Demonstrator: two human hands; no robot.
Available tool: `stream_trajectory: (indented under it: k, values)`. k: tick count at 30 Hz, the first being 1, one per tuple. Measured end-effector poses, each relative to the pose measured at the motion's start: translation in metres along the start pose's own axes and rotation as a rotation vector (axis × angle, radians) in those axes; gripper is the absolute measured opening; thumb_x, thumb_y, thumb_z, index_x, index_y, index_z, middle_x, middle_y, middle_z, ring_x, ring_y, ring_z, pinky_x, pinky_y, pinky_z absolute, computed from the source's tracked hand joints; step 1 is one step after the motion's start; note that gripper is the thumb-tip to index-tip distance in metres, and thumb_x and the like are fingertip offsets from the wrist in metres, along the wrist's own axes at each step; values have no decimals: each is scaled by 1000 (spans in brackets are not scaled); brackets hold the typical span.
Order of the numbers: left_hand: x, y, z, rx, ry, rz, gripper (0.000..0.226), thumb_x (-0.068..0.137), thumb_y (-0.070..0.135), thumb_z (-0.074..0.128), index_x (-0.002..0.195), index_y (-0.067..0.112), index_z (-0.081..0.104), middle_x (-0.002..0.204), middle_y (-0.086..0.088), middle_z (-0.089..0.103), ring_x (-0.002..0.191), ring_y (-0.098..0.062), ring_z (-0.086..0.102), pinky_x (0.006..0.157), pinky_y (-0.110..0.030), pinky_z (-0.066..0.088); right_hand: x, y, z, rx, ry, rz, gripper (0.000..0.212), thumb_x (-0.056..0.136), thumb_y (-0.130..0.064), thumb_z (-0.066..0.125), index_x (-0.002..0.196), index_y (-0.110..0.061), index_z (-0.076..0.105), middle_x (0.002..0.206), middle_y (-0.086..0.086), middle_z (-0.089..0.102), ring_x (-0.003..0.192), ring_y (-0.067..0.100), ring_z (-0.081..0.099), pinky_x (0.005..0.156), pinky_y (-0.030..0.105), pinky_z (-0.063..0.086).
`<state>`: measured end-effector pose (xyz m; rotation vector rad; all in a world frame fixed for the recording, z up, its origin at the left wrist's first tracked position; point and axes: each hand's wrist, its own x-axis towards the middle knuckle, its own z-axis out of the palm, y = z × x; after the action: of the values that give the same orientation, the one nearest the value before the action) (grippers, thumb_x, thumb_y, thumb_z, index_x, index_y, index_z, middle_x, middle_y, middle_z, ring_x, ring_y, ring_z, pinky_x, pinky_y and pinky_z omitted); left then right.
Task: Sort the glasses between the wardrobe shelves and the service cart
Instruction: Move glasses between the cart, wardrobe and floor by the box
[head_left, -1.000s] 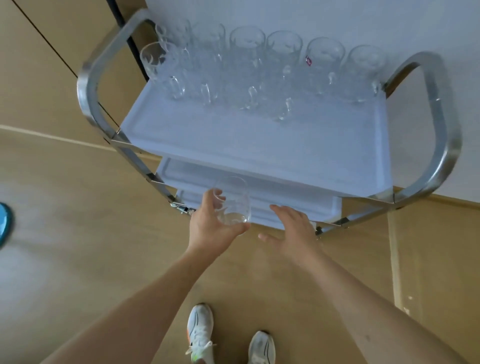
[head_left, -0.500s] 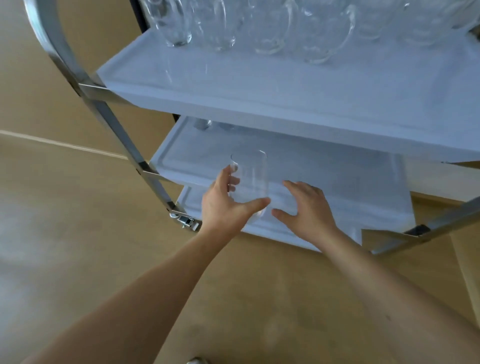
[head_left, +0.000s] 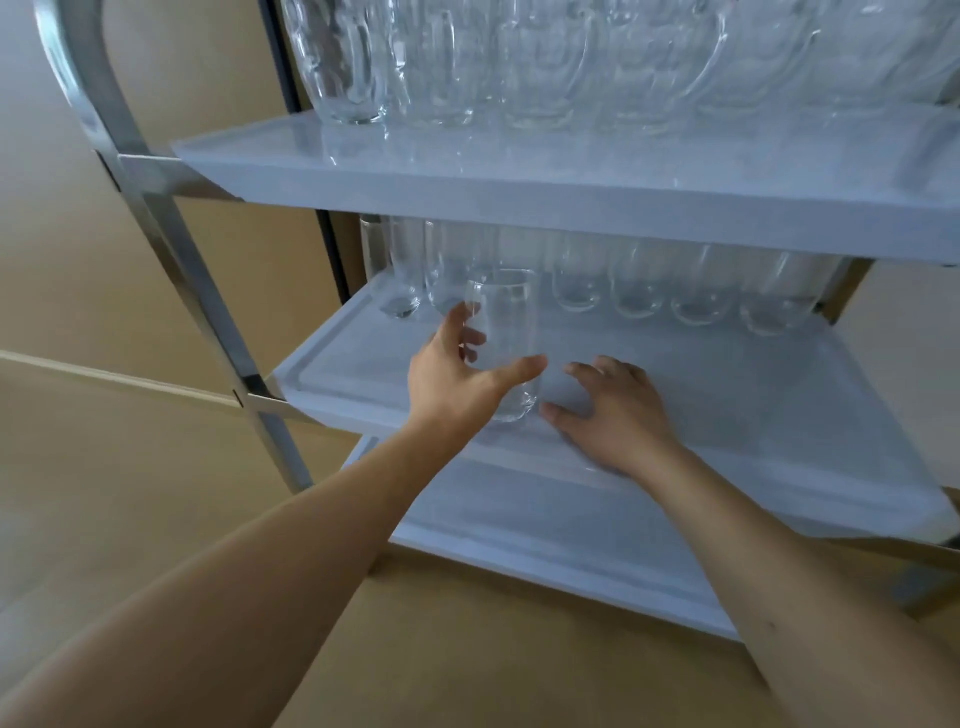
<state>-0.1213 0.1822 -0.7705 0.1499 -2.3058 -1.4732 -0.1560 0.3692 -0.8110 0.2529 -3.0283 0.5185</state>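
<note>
Tumbler (head_left: 503, 343) upright in left hand (head_left: 457, 379), thumb across near side, fingers curled behind, base at or just above front of middle shelf (head_left: 779, 395) of service cart (head_left: 156, 218). Long axis vertical. Row of like glasses (head_left: 634, 291) straight beyond the grip and off to its right, against the shelf's back edge; gap in that row directly behind the held glass. Right hand (head_left: 618, 410) just right of the grip, flat and relaxed on the shelf, holding nothing. Likely next: push straight back from the grip, kept upright.
</note>
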Motion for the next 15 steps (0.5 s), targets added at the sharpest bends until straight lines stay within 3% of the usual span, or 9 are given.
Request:
stream_trajectory:
  k: [4, 8, 15]
  values:
    - [27, -7, 20, -34, 36, 8, 90, 50, 63, 86, 130, 40, 52, 100, 17, 63, 94, -2, 60, 87, -32, 53, 4, 1, 3, -64, -27, -10, 68, 91, -74, 40, 147, -35, 45, 154, 3, 39, 145, 30, 30, 121, 43, 21]
    - [60, -12, 43, -76, 90, 31, 94, 54, 56, 91, 135, 35, 50, 102, 17, 60, 96, -9, 61, 93, -37, 53, 2, 2, 6, -35, 29, -22, 65, 89, -74, 42, 140, -35, 51, 146, 1, 46, 139, 30, 36, 118, 41, 26]
    - [98, -22, 77, 117, 194, 76, 94, 58, 63, 85, 137, 34, 43, 119, 11, 63, 112, -19, 60, 97, -40, 49, 1, 3, 9, 18, 53, -13, 66, 88, -75, 43, 141, -37, 50, 146, -2, 45, 139, 27, 34, 117, 38, 24]
